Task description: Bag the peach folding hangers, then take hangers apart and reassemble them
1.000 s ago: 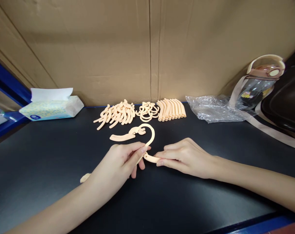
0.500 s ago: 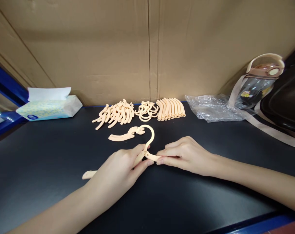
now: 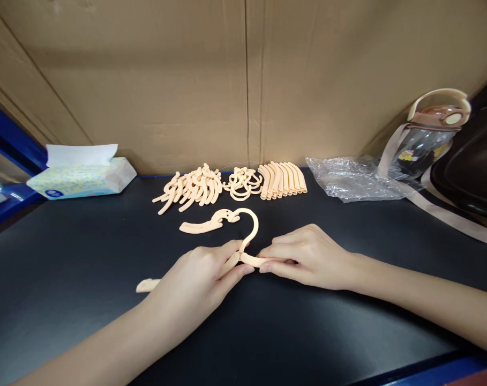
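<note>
A cream plastic folding hanger (image 3: 253,225) is held between both hands over the dark table, its hook upward. My left hand (image 3: 199,273) pinches it close to the joint under the hook; its left arm runs beneath that hand, and a flat cream end (image 3: 147,285) sticks out on the far side of the wrist. My right hand (image 3: 307,257) grips the short right arm of the hanger between thumb and fingers. Just behind the hook lies a separate cream hanger arm piece (image 3: 201,227).
Along the back sit a pile of curved hanger arms (image 3: 193,186), a heap of hooks (image 3: 243,183) and a neat row of arm pieces (image 3: 283,180). A tissue pack (image 3: 82,177) stands left. Clear plastic wrap (image 3: 347,179) and a strapped water bottle (image 3: 428,139) are right.
The hook has turned slightly and shifted a little right, and the joint's round holes no longer face me. Both hands keep their grips almost in place.
</note>
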The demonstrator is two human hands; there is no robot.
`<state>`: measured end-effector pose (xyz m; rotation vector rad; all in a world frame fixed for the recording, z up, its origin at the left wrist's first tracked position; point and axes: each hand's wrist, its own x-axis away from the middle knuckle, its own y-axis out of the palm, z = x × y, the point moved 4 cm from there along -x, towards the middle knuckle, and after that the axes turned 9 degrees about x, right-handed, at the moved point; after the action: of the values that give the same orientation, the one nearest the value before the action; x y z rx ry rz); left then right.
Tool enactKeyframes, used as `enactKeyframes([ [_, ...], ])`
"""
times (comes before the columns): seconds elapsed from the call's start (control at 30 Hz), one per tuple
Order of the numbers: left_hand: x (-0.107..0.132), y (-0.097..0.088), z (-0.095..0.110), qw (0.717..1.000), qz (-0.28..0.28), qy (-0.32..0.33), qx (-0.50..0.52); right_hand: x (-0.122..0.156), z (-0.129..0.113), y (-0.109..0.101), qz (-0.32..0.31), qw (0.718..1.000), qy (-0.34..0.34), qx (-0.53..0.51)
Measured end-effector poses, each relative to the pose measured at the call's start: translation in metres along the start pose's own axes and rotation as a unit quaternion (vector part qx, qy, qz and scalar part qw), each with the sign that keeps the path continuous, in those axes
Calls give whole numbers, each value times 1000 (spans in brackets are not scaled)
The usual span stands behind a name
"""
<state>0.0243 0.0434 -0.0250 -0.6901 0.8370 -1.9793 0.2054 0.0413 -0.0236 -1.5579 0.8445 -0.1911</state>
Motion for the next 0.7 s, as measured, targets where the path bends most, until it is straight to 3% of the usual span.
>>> enactKeyframes([
  [0.43, -1, -3, -6, 999, 27, 35, -11, -2, -3, -6, 51, 992, -71, 92],
  [0.7, -1, -4, -3, 998, 27, 43, -25, -2, -3, -10, 80, 988, -69, 113],
])
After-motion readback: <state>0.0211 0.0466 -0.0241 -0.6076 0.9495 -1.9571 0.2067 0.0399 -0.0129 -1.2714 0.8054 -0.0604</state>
